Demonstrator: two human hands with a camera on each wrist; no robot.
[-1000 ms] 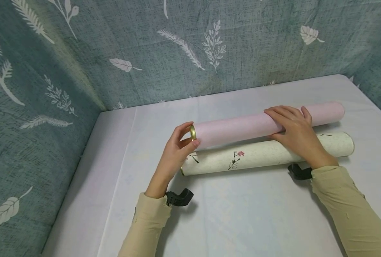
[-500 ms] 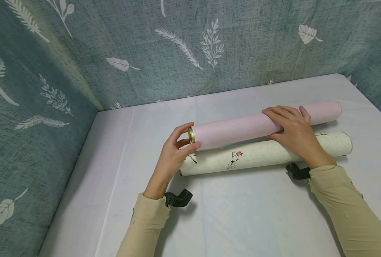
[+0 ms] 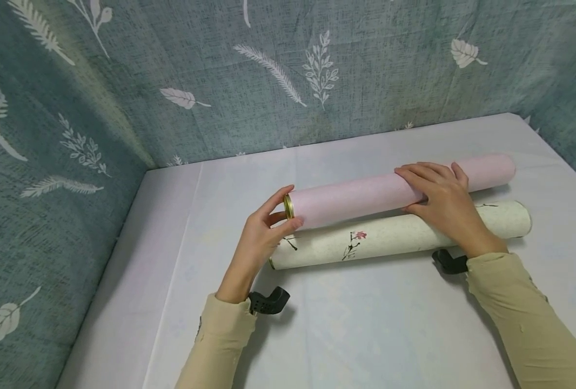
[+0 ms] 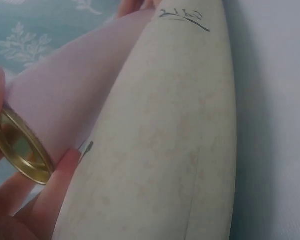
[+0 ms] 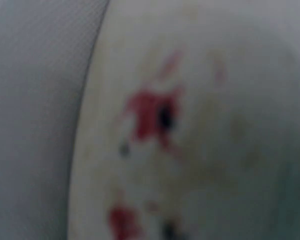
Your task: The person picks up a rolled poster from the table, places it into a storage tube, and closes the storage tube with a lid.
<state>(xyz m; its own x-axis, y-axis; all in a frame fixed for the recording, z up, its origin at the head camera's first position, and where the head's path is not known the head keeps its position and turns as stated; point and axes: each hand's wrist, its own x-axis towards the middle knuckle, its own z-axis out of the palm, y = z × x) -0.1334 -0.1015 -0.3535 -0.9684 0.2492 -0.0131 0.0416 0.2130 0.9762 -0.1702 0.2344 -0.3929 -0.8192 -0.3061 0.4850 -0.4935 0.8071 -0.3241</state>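
Note:
A long pink cardboard tube [image 3: 351, 200] with a gold metal rim [image 3: 288, 207] at its left end lies behind a cream tube [image 3: 395, 237] printed with a red flower and dark twigs. My left hand [image 3: 263, 232] holds the pink tube by that end, thumb in front and fingers around the rim. In the left wrist view the gold rim [image 4: 27, 155] looks hollow. Farther right, my right hand [image 3: 441, 200] grips the pink tube from above, its thumb on the near side. The right wrist view is filled by a blurred cream tube [image 5: 190, 150] with red marks.
Both tubes are on a table covered with a pale cloth [image 3: 375, 324]. A green-blue curtain [image 3: 249, 108] with white leaf prints hangs behind the table and along its left side. Black wrist cameras [image 3: 270, 301] sit under the wrists.
Between a second ago and now the scene has shifted slightly left in the head view. Both hands keep their hold on the pink tube, with no other visible movement.

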